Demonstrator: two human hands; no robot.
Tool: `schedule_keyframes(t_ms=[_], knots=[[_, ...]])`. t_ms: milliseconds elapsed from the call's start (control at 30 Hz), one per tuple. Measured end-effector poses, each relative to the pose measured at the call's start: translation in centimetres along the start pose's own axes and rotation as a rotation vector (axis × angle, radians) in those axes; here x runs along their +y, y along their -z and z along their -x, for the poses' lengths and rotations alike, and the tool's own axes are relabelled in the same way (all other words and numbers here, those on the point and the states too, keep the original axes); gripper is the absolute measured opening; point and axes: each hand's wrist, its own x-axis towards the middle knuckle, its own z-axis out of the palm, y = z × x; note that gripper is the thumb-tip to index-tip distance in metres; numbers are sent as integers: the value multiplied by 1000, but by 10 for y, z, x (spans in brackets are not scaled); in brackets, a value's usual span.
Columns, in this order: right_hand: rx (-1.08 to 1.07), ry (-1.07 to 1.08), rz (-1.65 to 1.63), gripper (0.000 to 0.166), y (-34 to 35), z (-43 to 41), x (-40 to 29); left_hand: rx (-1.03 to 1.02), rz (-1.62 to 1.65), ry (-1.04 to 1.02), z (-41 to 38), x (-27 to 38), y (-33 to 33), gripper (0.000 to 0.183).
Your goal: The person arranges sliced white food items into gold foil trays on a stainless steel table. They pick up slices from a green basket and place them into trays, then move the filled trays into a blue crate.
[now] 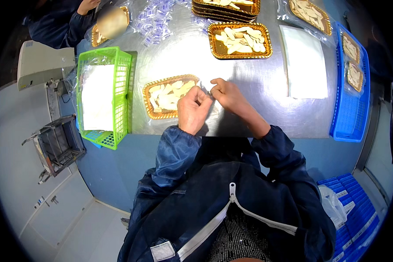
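A gold-rimmed tray [146, 98] of pale sliced pieces [165, 95] lies inside a clear plastic bag [213, 113] on the steel table before me. My left hand [194, 106] is over the tray's right end, its fingers pinched on the bag near the mouth. Just to the right, my right hand [227, 93] has its fingers bent close to the same end of the bag. Whether any film is between those fingers is too small to tell. Further back stands another gold-rimmed tray [216, 54] of the same pale pieces, unbagged.
A green plastic basket [121, 98] holding white sheets is at left. Small printed sachets [155, 23] and stacked trays [224, 14] are behind. White sheets [304, 62] and a blue basket [348, 121] with bagged trays are right. A co-worker's hand [87, 6] shows top left.
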Motion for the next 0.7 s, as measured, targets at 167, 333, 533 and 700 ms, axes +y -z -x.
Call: schedule_keyframes(t_ms=[167,333,533,700], knots=[[-139,-69,-35,46,5,2,-5,-5,1,18,1,-6,-4,16],[-102,-414,-610,61,-19,-15,6,-103,-108,35,4,7,13,13],[-12,-313,-593,54,-14,-8,3,505,-373,4,16,-59,133,46],[-126,-159,-632,41,-36,-5,23,338,-196,76,13,-86,143,47]])
